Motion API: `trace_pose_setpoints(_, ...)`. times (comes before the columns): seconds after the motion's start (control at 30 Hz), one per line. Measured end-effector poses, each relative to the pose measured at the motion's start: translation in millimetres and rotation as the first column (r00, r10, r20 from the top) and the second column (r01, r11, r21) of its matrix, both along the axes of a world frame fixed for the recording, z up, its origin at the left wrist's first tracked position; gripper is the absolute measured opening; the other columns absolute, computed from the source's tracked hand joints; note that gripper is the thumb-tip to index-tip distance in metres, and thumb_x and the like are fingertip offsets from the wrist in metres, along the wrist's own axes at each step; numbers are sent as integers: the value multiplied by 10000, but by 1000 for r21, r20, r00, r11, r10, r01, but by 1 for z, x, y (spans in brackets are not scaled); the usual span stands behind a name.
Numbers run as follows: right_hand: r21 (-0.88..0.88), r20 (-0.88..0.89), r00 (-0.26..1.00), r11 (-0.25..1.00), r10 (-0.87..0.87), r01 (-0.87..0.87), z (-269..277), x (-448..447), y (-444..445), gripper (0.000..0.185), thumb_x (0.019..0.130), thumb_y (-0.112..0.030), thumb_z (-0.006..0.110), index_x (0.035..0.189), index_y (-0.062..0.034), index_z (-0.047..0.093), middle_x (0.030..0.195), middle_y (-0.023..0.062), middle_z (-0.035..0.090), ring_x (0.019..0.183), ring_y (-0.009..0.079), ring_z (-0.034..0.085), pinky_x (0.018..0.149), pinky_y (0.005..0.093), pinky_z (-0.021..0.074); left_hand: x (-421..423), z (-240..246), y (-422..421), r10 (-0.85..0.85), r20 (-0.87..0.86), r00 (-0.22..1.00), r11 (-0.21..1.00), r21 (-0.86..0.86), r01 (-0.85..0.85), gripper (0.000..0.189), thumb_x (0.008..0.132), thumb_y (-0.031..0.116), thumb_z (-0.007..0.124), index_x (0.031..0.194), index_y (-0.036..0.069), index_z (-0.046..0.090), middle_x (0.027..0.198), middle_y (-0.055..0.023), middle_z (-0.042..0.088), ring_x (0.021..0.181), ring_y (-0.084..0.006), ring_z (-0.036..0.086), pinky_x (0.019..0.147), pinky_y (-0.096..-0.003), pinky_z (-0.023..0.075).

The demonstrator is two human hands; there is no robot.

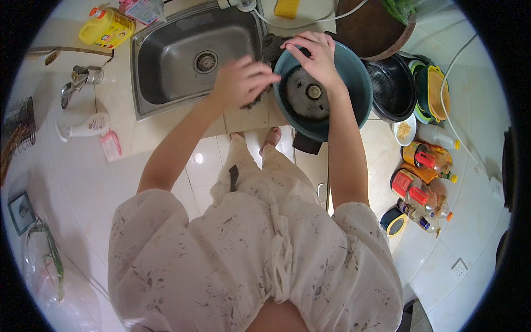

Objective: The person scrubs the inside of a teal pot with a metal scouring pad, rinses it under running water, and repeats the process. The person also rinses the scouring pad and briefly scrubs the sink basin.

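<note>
My left hand [244, 81], blurred, hangs over the front right edge of the steel sink [141, 99], fingers stretched out and nothing visible in it. My right hand [315, 56] is bent over the left rear part of a blue-green basin [363, 83]. Its fingertips are close to a dark, rough bunched thing [271, 47] between sink and basin; whether they grip anything is unclear. Inside the basin lies a round grey piece with a pale central knob [314, 91], perhaps a pot lid. A black handle [307, 143] juts out under the basin's front.
Right of the basin stand a black bowl [394, 89], a yellow-rimmed basket [437, 93], a white bowl [404, 130] and several bottles [421, 195]. Behind are a brown round vessel [365, 33] and a yellow sponge [286, 8]. A yellow jug [108, 29] and white bottle [87, 125] stand left.
</note>
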State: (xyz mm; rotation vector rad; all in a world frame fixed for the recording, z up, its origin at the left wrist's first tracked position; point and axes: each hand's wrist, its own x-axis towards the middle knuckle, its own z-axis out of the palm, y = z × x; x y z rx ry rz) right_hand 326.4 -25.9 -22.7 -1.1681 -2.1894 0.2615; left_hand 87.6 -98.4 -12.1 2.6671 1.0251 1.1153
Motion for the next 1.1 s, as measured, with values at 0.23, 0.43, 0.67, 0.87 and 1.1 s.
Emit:
trace_pose_setpoints(0.23,-13,26,1000,1000,3,-3,0,-1,1,143,944,-348,664,947,-274,786,1011,-69,676,1092,182,557,1054,391,263,1,-4,5,46,83,995,997,-72,-40,279,794,114,759,1043,234,797,945,56,714,759,-177,568,658,-290,505)
trace_pose_setpoints(0.43,13,27,1000,1000,-10,9,-1,0,-1,142,951,-325,660,945,-249,780,1004,-71,671,1093,175,548,1053,381,257,2,-11,-20,46,47,998,998,30,-48,289,755,122,775,1018,238,804,919,70,715,741,-173,565,641,-288,501)
trace_pose_setpoints(0.67,-39,31,1000,999,3,-2,2,-2,-1,132,932,-342,673,923,-266,780,1006,-64,679,1103,193,555,1054,397,264,-1,-4,28,18,10,1000,995,93,-19,309,765,124,739,1037,259,795,947,93,714,767,-157,592,646,-287,529)
trace_pose_setpoints(0.87,8,26,1000,1000,-11,11,1,0,2,133,937,-334,669,930,-268,783,993,-65,674,1080,191,555,1045,394,267,-8,-8,-4,-72,-5,997,994,81,72,368,732,105,760,1070,247,793,957,95,716,763,-148,576,647,-271,528)
trace_pose_setpoints(1.1,-17,33,999,1000,-13,13,-1,1,4,158,951,-364,654,940,-279,787,1000,-70,677,1083,184,550,1051,391,262,-2,-13,1,61,23,998,997,43,-62,316,771,158,750,1052,299,784,934,132,704,777,-143,572,638,-291,539)
